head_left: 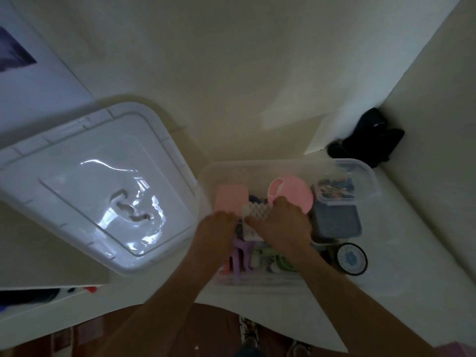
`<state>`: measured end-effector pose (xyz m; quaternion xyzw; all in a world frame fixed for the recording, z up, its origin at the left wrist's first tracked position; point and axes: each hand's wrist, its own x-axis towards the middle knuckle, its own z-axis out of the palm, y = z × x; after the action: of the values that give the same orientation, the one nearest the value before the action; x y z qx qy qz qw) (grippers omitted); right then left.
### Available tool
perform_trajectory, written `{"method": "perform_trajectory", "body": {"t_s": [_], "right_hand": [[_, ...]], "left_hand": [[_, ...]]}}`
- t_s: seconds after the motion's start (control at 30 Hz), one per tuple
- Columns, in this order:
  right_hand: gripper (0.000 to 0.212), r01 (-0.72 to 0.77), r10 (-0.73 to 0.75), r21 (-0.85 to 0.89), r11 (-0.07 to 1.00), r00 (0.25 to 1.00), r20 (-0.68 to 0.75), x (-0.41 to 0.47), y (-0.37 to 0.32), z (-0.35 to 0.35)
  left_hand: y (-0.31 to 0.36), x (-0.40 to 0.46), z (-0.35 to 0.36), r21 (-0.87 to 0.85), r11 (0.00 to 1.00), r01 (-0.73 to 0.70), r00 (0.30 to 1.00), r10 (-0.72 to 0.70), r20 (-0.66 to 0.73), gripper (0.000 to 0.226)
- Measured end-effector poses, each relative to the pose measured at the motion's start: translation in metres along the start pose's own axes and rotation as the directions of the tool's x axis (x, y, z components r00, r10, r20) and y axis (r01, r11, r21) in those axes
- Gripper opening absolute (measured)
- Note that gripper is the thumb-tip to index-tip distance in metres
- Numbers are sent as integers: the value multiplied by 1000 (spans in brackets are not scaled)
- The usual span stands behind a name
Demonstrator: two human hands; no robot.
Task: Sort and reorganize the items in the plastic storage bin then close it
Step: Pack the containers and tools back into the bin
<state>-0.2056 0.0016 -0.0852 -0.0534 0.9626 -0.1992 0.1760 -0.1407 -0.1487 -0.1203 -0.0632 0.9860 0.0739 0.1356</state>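
A clear plastic storage bin [257, 167] stands open on the white table, holding several items. Both hands reach down into its middle. My left hand [217, 226] and my right hand [282, 222] each grip a side of a white patterned packet [253, 215] that stands upright between them. Behind it lie a pink flat piece [229, 199] and a round pink dish [293, 191]. On the right are a small clear box of mixed bits [334, 189] and a grey lidded box [337, 220]. Purple plastic pieces [240, 253] sit at the front.
The bin's white lid [90, 181] lies flat on the table to the left. A round black tin [350, 258] with a blue label rests at the bin's front right. A dark cloth bundle [368, 137] sits in the far right corner by the wall.
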Motion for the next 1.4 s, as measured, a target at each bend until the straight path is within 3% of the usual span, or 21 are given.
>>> {"method": "perform_trajectory", "body": {"t_s": [0.1, 0.2, 0.27, 0.37, 0.5, 0.63, 0.83, 0.97, 1.07, 1.17, 1.3, 1.4], "right_hand": [[75, 9, -10, 50, 999, 1000, 7, 24, -48, 15], [59, 74, -72, 102, 992, 997, -15, 47, -69, 36], [46, 107, -106, 128, 986, 994, -10, 56, -65, 48], [37, 204, -206, 106, 973, 979, 7, 61, -45, 60], [60, 266, -271, 88, 960, 961, 57, 64, -28, 73], [54, 350, -350, -6, 937, 937, -23, 71, -21, 86], [56, 391, -393, 51, 919, 919, 43, 63, -12, 66], [57, 375, -363, 210, 903, 927, -97, 20, 22, 1], [43, 340, -261, 345, 875, 931, -255, -24, 75, -50], [26, 262, -90, 425, 867, 919, -385, -87, 150, -90], [14, 163, 79, 509, 845, 904, -421, -147, 229, -93], [11, 59, 179, 572, 818, 919, -351, -162, 268, -64]], "left_hand": [[-25, 2, -23, -24, 998, 64, 973, -68, -221, 40], [-32, 17, -24, -130, 991, -23, 976, -6, -219, 53], [-33, 24, -18, -99, 991, -85, 975, 62, -214, 62], [-33, 33, -11, -16, 995, -99, 976, 94, -198, 51], [-35, 41, -8, 88, 986, -142, 956, 159, -247, 55], [-40, 44, -8, 149, 970, -194, 930, 230, -288, 52], [-33, 35, -9, 155, 971, -181, 941, 217, -261, 50], [10, 16, -27, 13, 988, -155, 930, 150, -334, 53], [61, -11, -42, 55, 966, -253, 827, 245, -507, 37], [120, -51, -44, -3, 938, -347, 777, 286, -561, 28], [172, -93, -15, -109, 905, -411, 817, 313, -485, 22], [201, -103, 23, -167, 881, -442, 859, 362, -362, 23]]}}
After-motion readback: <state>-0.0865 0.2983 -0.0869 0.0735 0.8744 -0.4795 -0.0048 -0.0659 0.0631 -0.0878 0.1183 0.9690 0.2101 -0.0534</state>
